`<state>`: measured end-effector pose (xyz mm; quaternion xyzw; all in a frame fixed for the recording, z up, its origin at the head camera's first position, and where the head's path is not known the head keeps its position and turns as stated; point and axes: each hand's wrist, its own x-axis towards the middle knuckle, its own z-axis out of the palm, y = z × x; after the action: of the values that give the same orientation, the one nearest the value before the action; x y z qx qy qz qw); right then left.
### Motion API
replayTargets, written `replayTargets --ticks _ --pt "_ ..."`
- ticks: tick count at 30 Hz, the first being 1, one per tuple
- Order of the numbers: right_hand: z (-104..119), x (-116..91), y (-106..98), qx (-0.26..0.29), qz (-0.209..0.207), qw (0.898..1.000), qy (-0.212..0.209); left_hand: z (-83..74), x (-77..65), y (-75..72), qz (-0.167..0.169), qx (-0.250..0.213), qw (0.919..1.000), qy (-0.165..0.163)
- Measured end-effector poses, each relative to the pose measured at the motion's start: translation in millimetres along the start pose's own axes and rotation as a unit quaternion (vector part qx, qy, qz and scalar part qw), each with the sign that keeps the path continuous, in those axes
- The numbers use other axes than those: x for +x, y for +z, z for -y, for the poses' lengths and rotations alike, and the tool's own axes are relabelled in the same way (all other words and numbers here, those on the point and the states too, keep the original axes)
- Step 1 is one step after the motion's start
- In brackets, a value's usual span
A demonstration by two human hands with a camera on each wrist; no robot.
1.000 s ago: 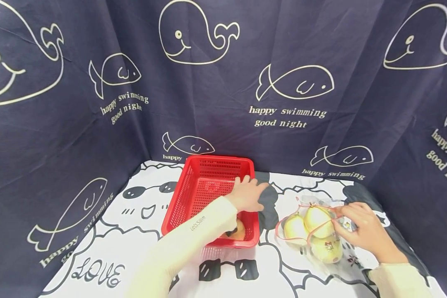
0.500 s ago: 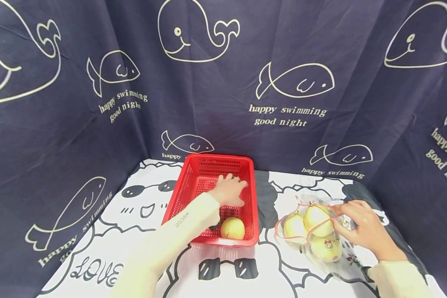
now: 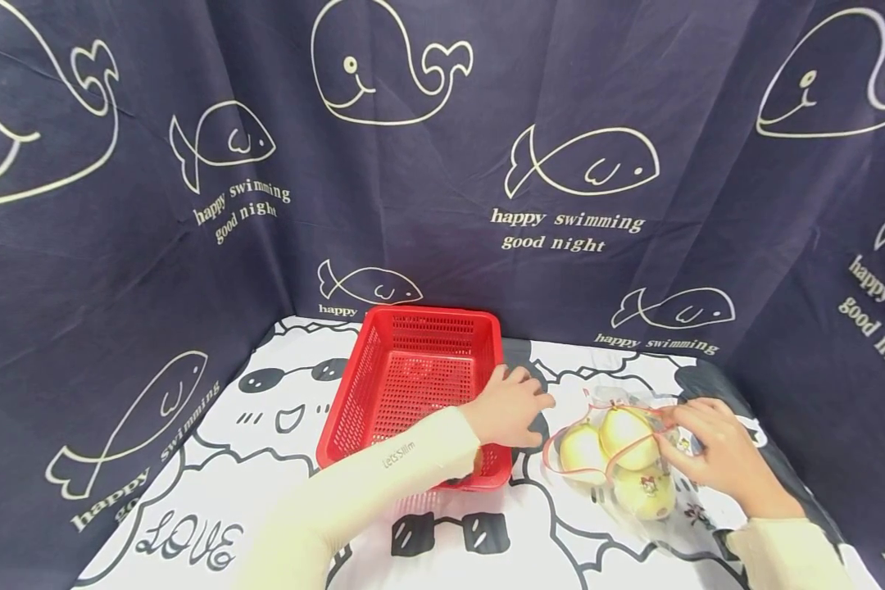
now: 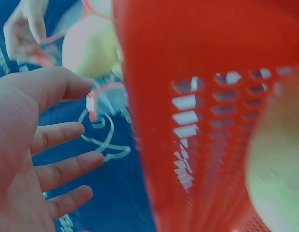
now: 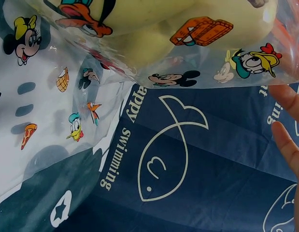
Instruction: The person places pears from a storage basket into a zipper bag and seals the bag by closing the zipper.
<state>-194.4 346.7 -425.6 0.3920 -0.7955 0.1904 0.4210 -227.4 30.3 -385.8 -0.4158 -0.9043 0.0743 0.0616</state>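
Note:
My left hand [image 3: 507, 407] is over the right rim of a red perforated plastic basket [image 3: 378, 377], holding nothing. In the left wrist view its fingers [image 4: 67, 164] are spread beside the basket's outer wall. A pale yellow round fruit [image 4: 279, 159] lies in the basket, mostly hidden by my sleeve in the head view. To the right sits a clear plastic bag [image 5: 62, 101] with cartoon prints and a red drawstring edge. Several pale yellow round fruits [image 3: 625, 438] fill it. With thumb and fingers, my right hand [image 3: 723, 451] pinches the bag's right edge.
A white cloth [image 3: 295, 508] with black cartoon drawings covers the table. Dark blue fabric [image 3: 442, 188] printed with whales and fish hangs behind and at both sides, close to the basket's far end.
My left hand dipped into the basket and then moved right, out over its rim toward the bag. The fruit in the basket showed half a second ago. My right hand stays at the bag.

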Motion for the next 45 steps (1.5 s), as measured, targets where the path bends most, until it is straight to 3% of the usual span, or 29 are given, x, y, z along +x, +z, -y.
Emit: replayTargets --ticks 5,13,21,35,45 --pt "-1.0 0.7 0.4 0.001 -0.003 1.0 -0.001 -24.1 6.1 -7.1 -0.001 0.019 0.9997 0.015" --pt "-0.3 1.9 1.0 0.005 -0.005 1.0 -0.009 -61.0 13.7 1.1 0.047 0.025 0.9984 -0.019" --pt "0.1 -0.5 0.7 0.005 -0.001 1.0 0.0 -85.9 15.2 15.2 0.021 0.047 0.9979 -0.04" --pt "-0.3 0.3 0.3 0.007 -0.006 1.0 -0.005 -98.0 13.8 41.8 -0.024 0.063 0.9966 -0.046" --pt "0.8 9.9 -3.1 0.016 -0.023 0.999 -0.02 -94.5 13.4 41.8 -0.054 0.087 0.9937 -0.046"
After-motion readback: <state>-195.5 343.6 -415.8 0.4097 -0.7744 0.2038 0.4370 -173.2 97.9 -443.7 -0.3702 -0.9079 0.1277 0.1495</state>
